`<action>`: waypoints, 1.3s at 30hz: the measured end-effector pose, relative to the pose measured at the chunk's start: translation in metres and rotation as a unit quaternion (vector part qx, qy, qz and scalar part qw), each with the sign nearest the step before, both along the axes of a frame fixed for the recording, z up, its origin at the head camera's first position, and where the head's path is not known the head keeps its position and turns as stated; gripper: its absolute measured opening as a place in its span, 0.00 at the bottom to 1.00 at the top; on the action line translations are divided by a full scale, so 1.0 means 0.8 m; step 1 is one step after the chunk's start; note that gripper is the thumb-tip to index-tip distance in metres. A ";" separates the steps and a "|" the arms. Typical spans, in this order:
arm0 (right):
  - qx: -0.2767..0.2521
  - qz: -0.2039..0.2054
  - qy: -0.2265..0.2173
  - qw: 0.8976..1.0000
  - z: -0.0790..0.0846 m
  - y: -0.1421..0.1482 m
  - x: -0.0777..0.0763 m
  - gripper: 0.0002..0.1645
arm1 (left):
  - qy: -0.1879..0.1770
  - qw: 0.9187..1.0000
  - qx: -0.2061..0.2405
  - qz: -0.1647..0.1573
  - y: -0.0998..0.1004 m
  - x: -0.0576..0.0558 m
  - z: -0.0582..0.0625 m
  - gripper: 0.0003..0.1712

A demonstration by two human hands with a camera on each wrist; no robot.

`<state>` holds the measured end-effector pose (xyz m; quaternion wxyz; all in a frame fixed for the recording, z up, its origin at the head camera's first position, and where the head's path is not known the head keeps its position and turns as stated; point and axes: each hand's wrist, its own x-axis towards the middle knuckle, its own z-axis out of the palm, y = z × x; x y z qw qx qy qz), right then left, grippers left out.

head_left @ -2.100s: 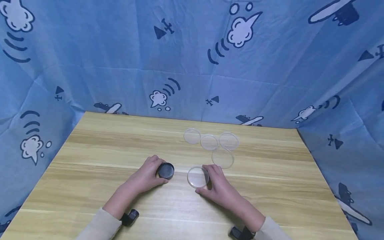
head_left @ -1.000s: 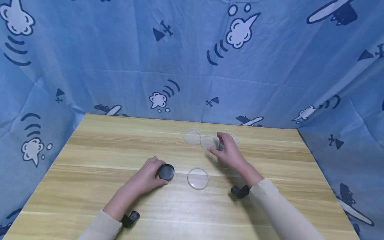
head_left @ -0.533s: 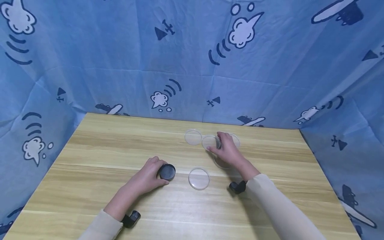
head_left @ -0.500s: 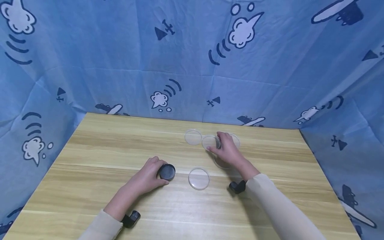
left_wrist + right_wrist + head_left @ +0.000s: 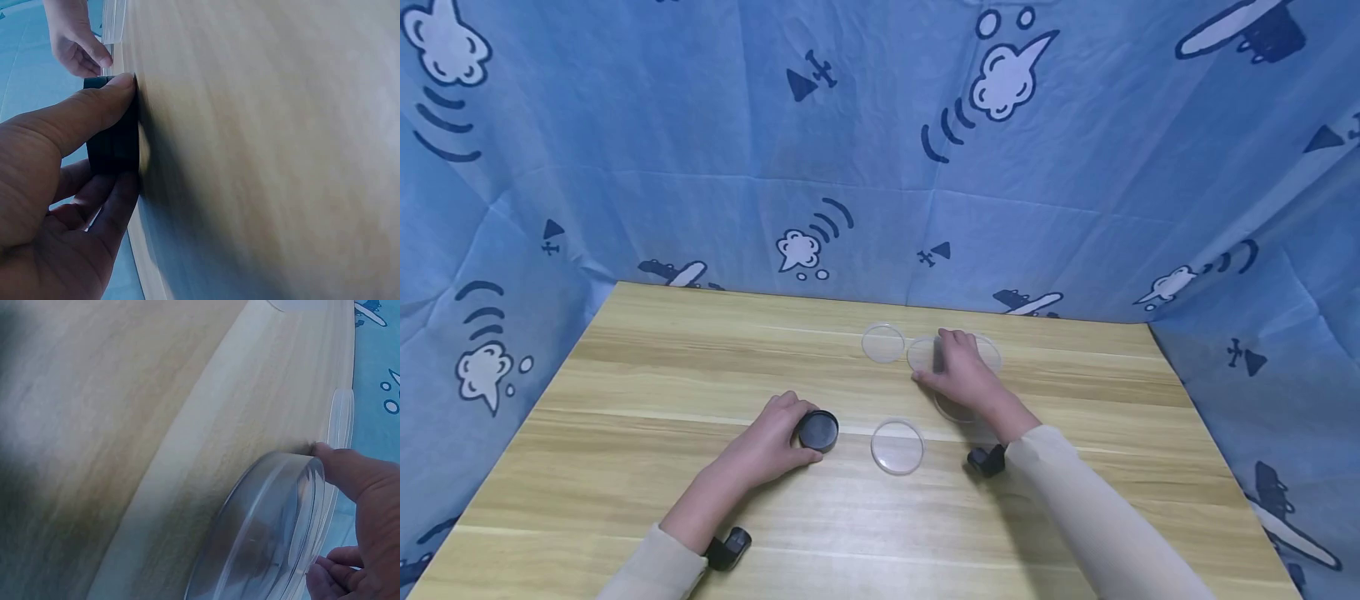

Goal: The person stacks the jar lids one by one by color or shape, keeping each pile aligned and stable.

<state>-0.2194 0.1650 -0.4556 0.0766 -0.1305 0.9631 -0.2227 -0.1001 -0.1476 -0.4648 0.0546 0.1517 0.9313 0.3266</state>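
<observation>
My left hand (image 5: 778, 439) holds a black, shallow round container (image 5: 817, 432) by its sides. In the left wrist view the thumb is over one side of the black container (image 5: 114, 147) and the fingers are on the other, close over the wood. My right hand (image 5: 961, 372) grips a clear petri dish (image 5: 920, 356) in the back group, thumb at its near edge and fingertips at its far edge. The hand hides that dish's right part. In the right wrist view another clear petri dish (image 5: 250, 531) stands in front of the right hand (image 5: 369, 519) and covers part of its grasp.
One clear dish (image 5: 897, 447) lies alone between the hands. Left of the gripped one is another dish (image 5: 883, 342). To its right is a dish (image 5: 990, 352), and a nearer dish (image 5: 953, 408) shows below the right hand. Blue patterned cloth (image 5: 850, 150) rises behind the wooden table (image 5: 685, 358).
My right hand has left the near dish, reached back to the group, then shifted slightly left, closing around the middle dish. The left hand and black container have stayed put.
</observation>
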 end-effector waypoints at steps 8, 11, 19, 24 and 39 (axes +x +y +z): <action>0.024 0.007 0.014 1.000 0.001 -0.003 -0.002 0.53 | 0.002 1.000 0.004 -0.003 0.001 0.001 0.000 0.28; 0.027 0.007 0.016 0.999 0.000 -0.003 -0.003 0.51 | 0.003 1.000 0.004 -0.001 0.001 0.001 0.000 0.28; 0.014 0.014 0.025 0.999 0.000 0.000 -0.001 0.51 | -0.002 1.000 0.002 0.000 0.003 0.002 0.000 0.28; 0.000 0.023 0.032 0.999 0.001 0.001 0.001 0.53 | 0.000 1.000 0.000 0.001 0.003 0.002 0.001 0.29; -0.009 0.025 0.048 0.998 0.012 0.004 0.008 0.54 | -0.005 1.000 -0.001 0.007 0.002 0.003 0.003 0.30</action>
